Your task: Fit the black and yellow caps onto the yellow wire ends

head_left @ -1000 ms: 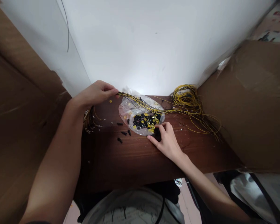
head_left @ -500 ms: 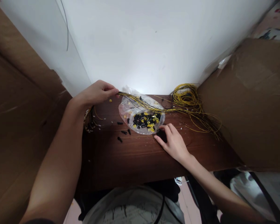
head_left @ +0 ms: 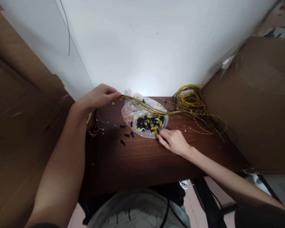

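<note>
My left hand (head_left: 104, 95) is closed in a pinch on one end of a bundle of thin yellow and black wires (head_left: 144, 106), lifted over the back of the table. Below the wires lies a clear plastic bag (head_left: 127, 118), spread open, with many small black parts (head_left: 146, 123) and yellow caps (head_left: 154, 129) on it. At the bag's front right edge, my right hand (head_left: 174, 140) has thumb and fingers closed on the bag's rim. Its fingertips are partly hidden. Several loose black parts (head_left: 123, 142) lie on the wood left of the bag.
A coil of yellow and black wire (head_left: 191, 98) rests at the back right of the brown table (head_left: 123, 164). More wire ends (head_left: 93, 123) lie behind my left forearm. Cardboard walls (head_left: 254, 104) stand on both sides, and a white wall (head_left: 144, 47) closes the back.
My right thumb and fingers have come together at the bag's edge; they were apart before. The left hand still holds the wires in nearly the same place.
</note>
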The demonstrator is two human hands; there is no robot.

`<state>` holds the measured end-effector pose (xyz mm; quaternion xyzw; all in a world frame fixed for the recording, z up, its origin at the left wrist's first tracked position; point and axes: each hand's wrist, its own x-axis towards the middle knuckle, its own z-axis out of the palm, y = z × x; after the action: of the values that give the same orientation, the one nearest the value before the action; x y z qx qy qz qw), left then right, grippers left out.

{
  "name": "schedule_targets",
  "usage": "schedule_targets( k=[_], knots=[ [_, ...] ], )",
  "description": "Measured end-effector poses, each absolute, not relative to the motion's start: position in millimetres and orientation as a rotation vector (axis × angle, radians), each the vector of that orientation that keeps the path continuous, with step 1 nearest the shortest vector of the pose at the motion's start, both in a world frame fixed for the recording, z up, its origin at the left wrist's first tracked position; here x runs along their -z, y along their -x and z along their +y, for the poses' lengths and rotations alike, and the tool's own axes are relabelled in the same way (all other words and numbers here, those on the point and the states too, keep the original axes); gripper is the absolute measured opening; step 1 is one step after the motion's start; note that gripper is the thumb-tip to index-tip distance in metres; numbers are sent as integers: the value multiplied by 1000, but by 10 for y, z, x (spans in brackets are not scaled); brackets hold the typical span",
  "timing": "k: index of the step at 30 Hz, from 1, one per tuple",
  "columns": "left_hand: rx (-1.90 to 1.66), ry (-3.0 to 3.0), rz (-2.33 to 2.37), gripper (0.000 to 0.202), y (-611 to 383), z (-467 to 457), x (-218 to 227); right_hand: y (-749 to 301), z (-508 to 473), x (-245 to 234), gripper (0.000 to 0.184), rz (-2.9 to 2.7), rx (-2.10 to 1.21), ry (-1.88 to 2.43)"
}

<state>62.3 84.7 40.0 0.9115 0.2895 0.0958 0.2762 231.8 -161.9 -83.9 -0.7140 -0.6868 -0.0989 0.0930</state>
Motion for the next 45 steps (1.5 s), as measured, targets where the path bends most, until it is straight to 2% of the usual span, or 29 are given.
schedule_targets(
  k=[5, 11, 15, 19, 24, 32, 34, 36, 39, 45],
  knots=[
    [-251, -2467, 763, 42, -629, 860, -414, -2334, -1664, 882, 38, -2105, 306, 1908],
    [-336, -2460, 746, 37, -635, 865, -402, -2409, -1502, 747, 45, -1966, -3, 1702],
    [-379, -2472, 725, 33, -641, 880, -388, -2461, -1184, 512, 48, -1755, 130, 1701],
    [-389, -2498, 731, 32, -647, 914, -377, -2497, -961, 336, 42, -1899, 173, 1798],
    [-378, -2508, 733, 32, -645, 956, -358, -2535, -1105, 203, 25, -1885, 101, 1762],
    [-384, -2491, 713, 31, -655, 925, -356, -2423, -1703, 193, 23, -1976, -640, 1883],
    [-372, -2496, 711, 31, -661, 923, -352, -2360, -1784, 299, 13, -1979, -706, 1866],
    [-364, -2502, 702, 32, -668, 931, -343, -2318, -1823, 383, 4, -1980, -692, 1839],
    [-355, -2509, 692, 32, -677, 948, -327, -2309, -1810, 404, 11, -1943, -609, 1804],
    [-346, -2531, 690, 31, -670, 931, -339, -2379, -1675, 317, 11, -1763, -379, 1809]
  ],
)
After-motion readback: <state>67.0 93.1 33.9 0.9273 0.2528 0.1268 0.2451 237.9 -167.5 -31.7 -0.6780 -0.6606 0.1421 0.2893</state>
